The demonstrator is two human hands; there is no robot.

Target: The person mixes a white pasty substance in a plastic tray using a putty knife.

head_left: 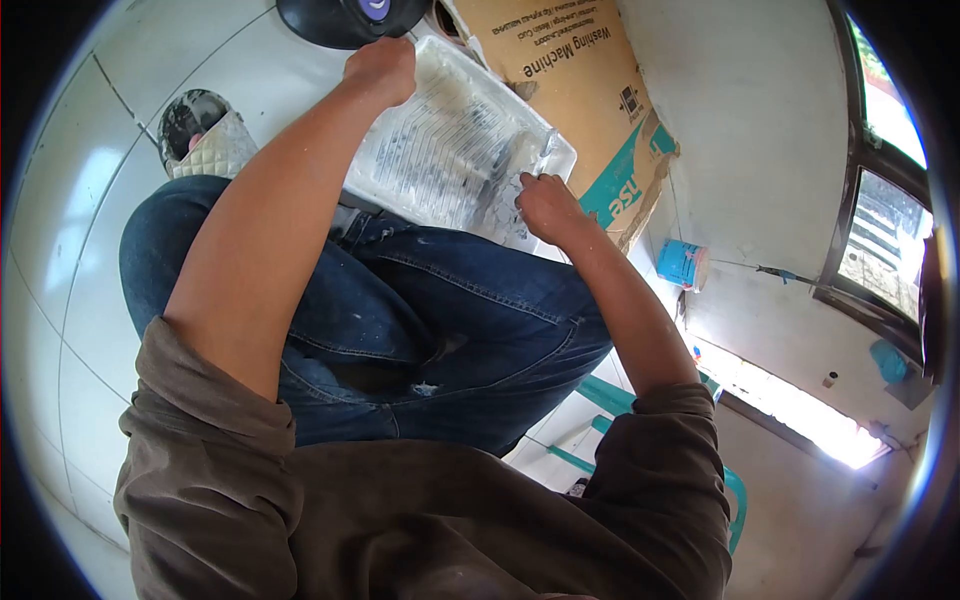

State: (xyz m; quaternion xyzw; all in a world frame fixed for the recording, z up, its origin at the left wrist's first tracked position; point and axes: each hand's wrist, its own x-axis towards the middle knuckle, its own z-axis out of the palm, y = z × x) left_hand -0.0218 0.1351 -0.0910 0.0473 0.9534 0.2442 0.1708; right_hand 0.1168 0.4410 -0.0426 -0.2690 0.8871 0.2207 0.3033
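Note:
A white paint tray with a ridged slope and grey, paint-smeared patches lies tilted across the view in front of my knees. My left hand is closed at the tray's upper left corner, on its rim. At the deeper end, my right hand reaches over the tray with its fingers bent together against a patch of whitish, flaky paint. Whatever sits between those fingertips, if anything, is too small to make out.
A flattened cardboard box lies beyond the tray. A black round object with a purple label is at the top. A paint-stained slipper rests on the tiles. A blue can and green chair stand at the right.

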